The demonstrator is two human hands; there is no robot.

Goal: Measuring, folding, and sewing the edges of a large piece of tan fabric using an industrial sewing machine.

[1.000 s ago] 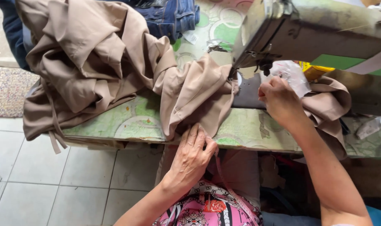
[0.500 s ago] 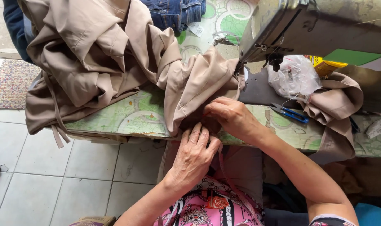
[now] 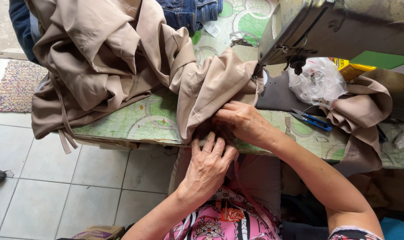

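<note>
Beige fabric; green-and-cream patterned desk; blue-handled scissors; blue denim; pink floral garment; grey sewing machine.
</note>
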